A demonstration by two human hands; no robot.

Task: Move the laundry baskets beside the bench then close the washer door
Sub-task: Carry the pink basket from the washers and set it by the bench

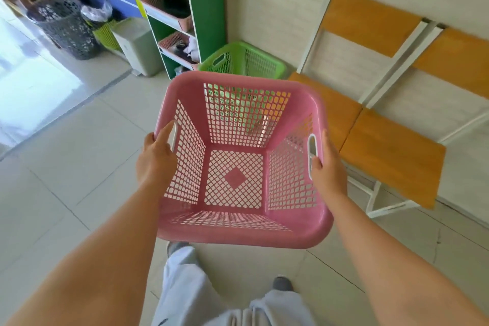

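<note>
An empty pink laundry basket (239,164) is held above the tiled floor (79,167), carried at its two side handles. The left hand (156,159) is clasped over the left rim, the right hand (326,167) closed around the right handle slot. A green laundry basket (242,61) is set on the floor between the green shelf unit (203,8) and the near end of the orange-slatted bench (383,145), against the wall.
</note>
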